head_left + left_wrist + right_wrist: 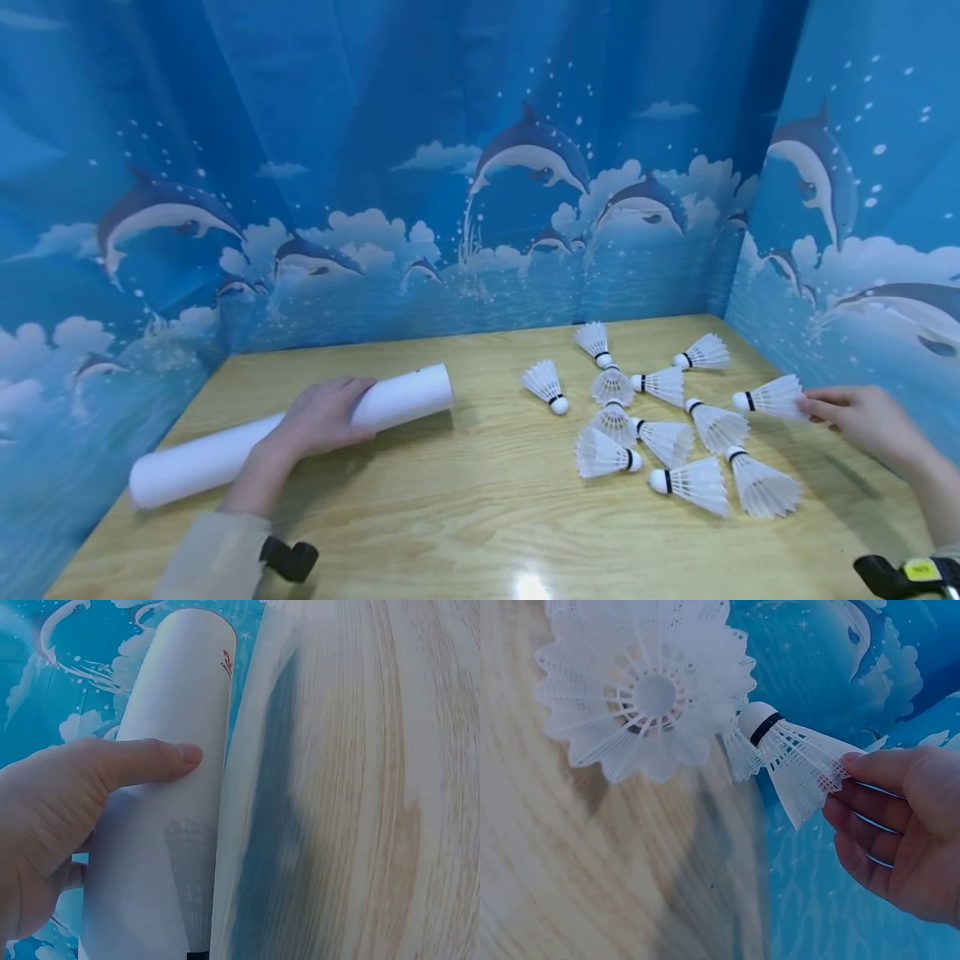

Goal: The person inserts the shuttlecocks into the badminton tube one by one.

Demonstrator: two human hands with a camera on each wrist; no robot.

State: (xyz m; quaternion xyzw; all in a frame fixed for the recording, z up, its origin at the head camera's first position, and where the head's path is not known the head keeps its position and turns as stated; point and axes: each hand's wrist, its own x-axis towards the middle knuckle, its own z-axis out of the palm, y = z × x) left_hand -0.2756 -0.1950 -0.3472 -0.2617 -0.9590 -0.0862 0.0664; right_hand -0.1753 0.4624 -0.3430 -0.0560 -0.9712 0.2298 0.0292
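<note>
My left hand (326,418) grips a long white tube (202,458) around its middle, and the tube lies slanted over the left part of the table. In the left wrist view, the thumb (169,761) stretches across the tube, which bears a grey shuttlecock print and a small red mark. On the right side my right hand (862,417) pinches a white shuttlecock (772,397) by its skirt edge, the black-banded cork pointing left. In the right wrist view, thumb and fingers close on the skirt rim of this shuttlecock (802,765).
Several more white shuttlecocks lie scattered on the wooden table (465,517), such as one shuttlecock (761,483) nearest the right hand's front side and another (542,382) at the group's left. A blue dolphin-printed curtain (375,167) stands behind and along both sides.
</note>
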